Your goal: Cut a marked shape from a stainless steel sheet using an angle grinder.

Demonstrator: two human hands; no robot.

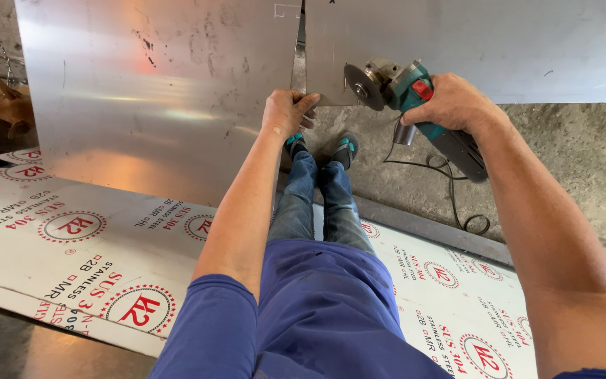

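While gripping: right hand (450,102) round angle grinder (405,95); left hand (287,112) pinching steel sheet (156,91) edge.

Concrete floor (583,161): white film-covered steel sheets (57,231) lie flat along near side, black cord (450,189) coiled on bare concrete, sandaled feet (320,147) beside it.
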